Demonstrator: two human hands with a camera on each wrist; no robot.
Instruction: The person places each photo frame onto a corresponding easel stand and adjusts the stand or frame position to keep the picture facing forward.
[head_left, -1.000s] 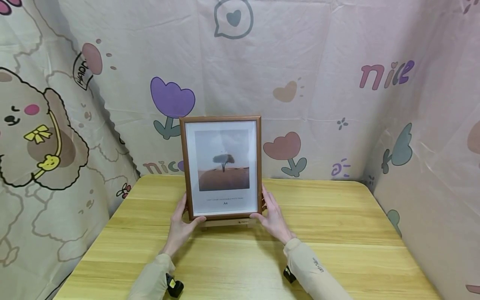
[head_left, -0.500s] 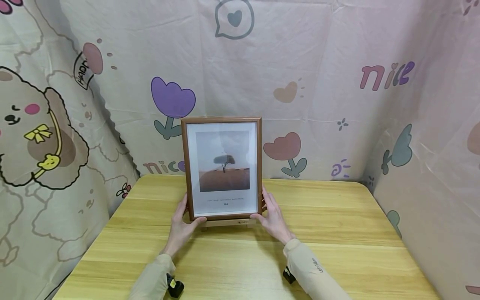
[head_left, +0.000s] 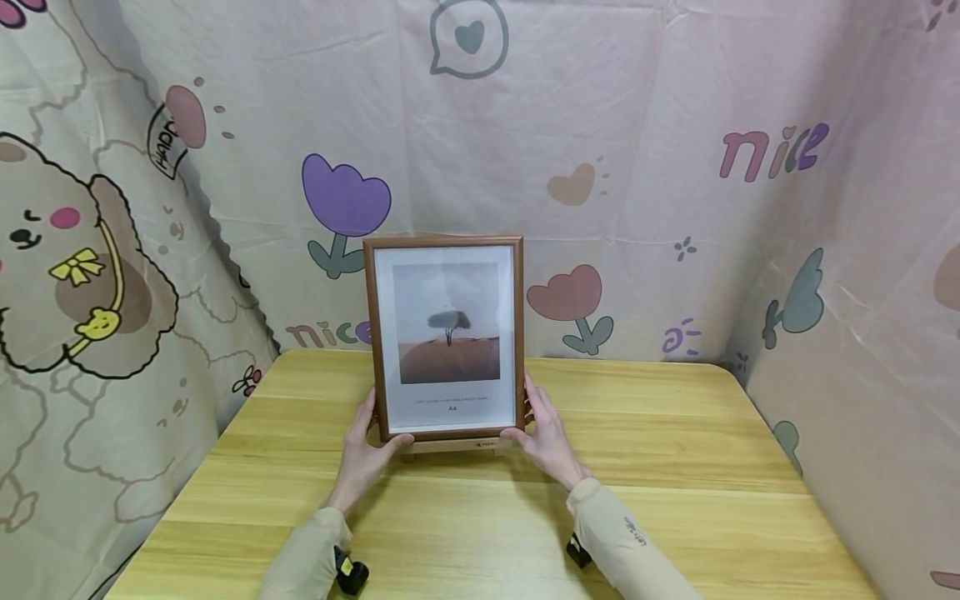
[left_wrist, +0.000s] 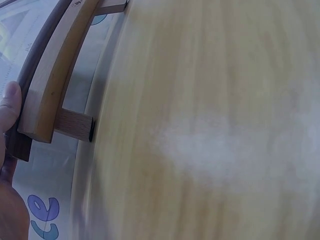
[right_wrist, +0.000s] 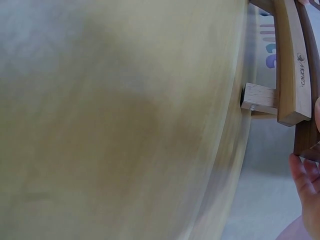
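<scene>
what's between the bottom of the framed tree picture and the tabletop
The wooden stand's ledge, with stubby feet below it; the left wrist view shows both between the framed tree picture and the tabletop.

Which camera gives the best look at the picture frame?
The head view: it shows nearly the whole front of the picture frame, tree print included. The left wrist view catches only part of it near one bottom corner; the right wrist view, only part near the other.

The brown picture frame [head_left: 444, 408] with its lone-tree print [head_left: 449, 362] stands upright, apparently resting on a pale wooden stand [head_left: 448, 447].
</scene>
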